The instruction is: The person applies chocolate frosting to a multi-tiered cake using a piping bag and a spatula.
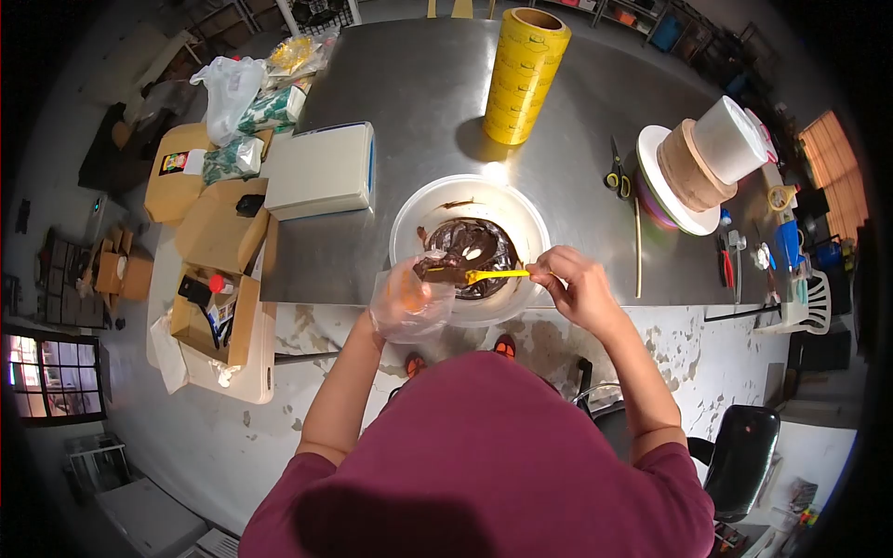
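Observation:
A white bowl (533,219) with dark brown, glossy paste (493,244) stands at the table's near edge. My right hand (572,281) pinches the end of a yellow spatula (502,274), whose brown-smeared head lies at the mouth of a clear plastic bag (419,321). The bag hangs over the bowl's left rim. Inside or behind the film, my left hand (402,293) is wrapped round the bag; its fingers are partly blurred by the plastic. Brown smears mark the bowl's inner wall.
A yellow film roll (526,79) stands behind the bowl. A white box (321,172) is to the left, near open cardboard boxes (219,228). Scissors (616,172), a thin stick (638,246) and stacked rolls on a round plate (651,153) lie to the right.

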Tool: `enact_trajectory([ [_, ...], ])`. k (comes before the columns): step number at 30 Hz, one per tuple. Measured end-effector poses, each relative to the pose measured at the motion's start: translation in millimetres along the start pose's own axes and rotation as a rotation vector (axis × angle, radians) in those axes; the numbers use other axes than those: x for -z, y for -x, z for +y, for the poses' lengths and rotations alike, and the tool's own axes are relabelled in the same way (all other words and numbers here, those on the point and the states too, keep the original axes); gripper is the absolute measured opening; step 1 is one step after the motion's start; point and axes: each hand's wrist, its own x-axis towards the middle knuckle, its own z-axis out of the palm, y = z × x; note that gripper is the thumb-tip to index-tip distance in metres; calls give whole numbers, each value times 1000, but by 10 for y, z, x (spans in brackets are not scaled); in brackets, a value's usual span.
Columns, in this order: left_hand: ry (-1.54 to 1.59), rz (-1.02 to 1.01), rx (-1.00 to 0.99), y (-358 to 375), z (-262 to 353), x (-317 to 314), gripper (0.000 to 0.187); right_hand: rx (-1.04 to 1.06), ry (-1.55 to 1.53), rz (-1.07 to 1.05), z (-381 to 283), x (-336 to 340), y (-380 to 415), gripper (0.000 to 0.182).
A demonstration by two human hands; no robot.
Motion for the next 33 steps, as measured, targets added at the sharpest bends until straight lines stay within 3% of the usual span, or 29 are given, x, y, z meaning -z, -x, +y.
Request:
enact_trajectory([
  [2, -123, -105, -98, 6, 96, -65, 50, 81, 72, -59, 3, 101, -58, 3],
  [5, -234, -229, -83, -85, -34, 90, 53, 203, 157, -151, -73, 313, -196, 6],
  [10, -171, -47, -81, -33, 29, 20, 57, 273, 243, -113, -119, 566, -380, 7],
  [12, -175, 22, -189, 21, -67, 121, 52, 203, 349, -111, -34, 565, -363, 9],
  [16, -48, 203, -92, 165, 130, 157, 46, -89, 553, -116, 270, -25, -162, 11],
  [19, -363, 214, -325, 199, 70, 128, 43, -254, 700, -190, 341, -606, 24, 15],
  [21, -332, 247, -368, 255, 70, 35, 37, -226, 677, -239, 327, -782, 105, 18],
  [23, -324, 315, -369, 317, 58, 2, 33, -40, 735, -13, -17, -684, 81, 25],
  [25, -446, 328, -458, 332, 71, -84, 29, -18, 222, 66, -309, -702, 108, 24],
  [27, -447, 394, -526, 331, 21, -179, 24, -232, -396, -116, -613, -791, 194, 31],
  [29, -527, 376, -656, 294, 114, -377, 20, -421, -812, -199, -833, -893, 281, 42],
  [30, -392, 349, -698, 280, 76, -413, 19, -519, -911, -277, -884, -908, 313, 42],
  [33, -521, 307, -692, 324, 145, -485, 17, -733, -1166, -420, -1017, -890, 406, 43],
])
